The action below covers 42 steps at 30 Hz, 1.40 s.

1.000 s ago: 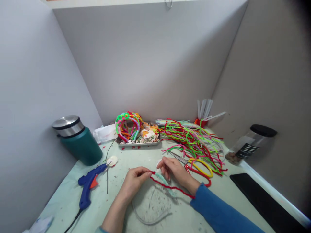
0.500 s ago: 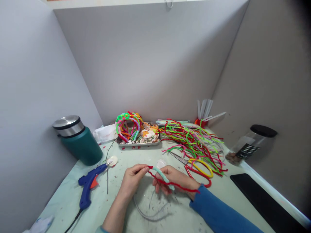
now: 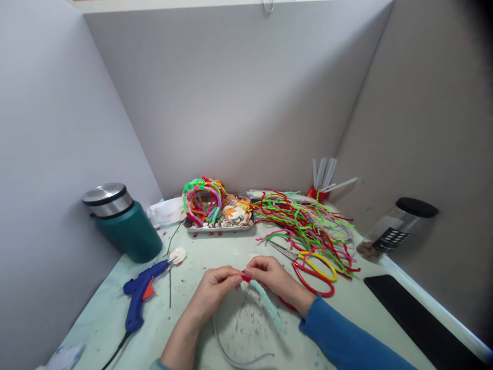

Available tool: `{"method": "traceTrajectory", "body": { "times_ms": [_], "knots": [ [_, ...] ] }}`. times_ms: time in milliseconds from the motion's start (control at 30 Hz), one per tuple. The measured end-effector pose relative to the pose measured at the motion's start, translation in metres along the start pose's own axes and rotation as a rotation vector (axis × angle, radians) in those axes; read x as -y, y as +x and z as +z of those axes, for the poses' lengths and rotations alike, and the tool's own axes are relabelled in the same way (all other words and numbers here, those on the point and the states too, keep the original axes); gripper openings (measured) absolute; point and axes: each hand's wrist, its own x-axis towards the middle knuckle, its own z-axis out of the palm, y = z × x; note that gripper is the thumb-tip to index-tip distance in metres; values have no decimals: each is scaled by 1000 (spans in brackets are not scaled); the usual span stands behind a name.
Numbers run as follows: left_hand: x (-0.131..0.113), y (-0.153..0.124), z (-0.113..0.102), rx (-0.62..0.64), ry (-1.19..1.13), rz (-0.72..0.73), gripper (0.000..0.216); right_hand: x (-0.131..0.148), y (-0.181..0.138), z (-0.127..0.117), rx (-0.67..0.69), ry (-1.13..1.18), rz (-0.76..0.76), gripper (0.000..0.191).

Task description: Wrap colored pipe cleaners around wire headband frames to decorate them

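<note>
My left hand (image 3: 210, 294) and my right hand (image 3: 275, 279) meet fingertip to fingertip above the pale green table (image 3: 181, 313). Both pinch the end of a red pipe cleaner (image 3: 246, 278) against a grey headband (image 3: 241, 354) partly wrapped in light teal pipe cleaner (image 3: 269, 306). The red strand runs under my right wrist. The headband's bare half curves down toward me on the table.
A blue glue gun (image 3: 140, 295) lies at the left beside a teal steel-lidded flask (image 3: 123, 221). A metal tray (image 3: 219, 226) holds finished headbands and shells. Loose pipe cleaners (image 3: 308, 226), red-and-yellow scissors (image 3: 314, 264), a lying jar (image 3: 396, 228) and a black pad (image 3: 419, 321) fill the right.
My right hand came back up to the left hand's fingertips. The teal-wrapped headband swung down and now hangs toward me. The red strand is now tucked below my right wrist.
</note>
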Motion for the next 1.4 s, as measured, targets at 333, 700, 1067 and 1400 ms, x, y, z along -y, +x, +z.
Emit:
{"method": "traceTrajectory", "body": {
  "times_ms": [333,700,1067,1400],
  "knots": [
    [7,1,4,88,-191,19,21,-4,4,-5,-93,-7,-106,16],
    [8,3,8,29,-50,-111,20,-6,4,-7,-165,-48,-168,16],
    [10,5,8,-16,-10,-160,20,-3,0,-5,-207,-100,-243,14],
    [13,7,6,-107,58,-198,25,12,-12,-5,28,-463,-556,16]
  ]
}}
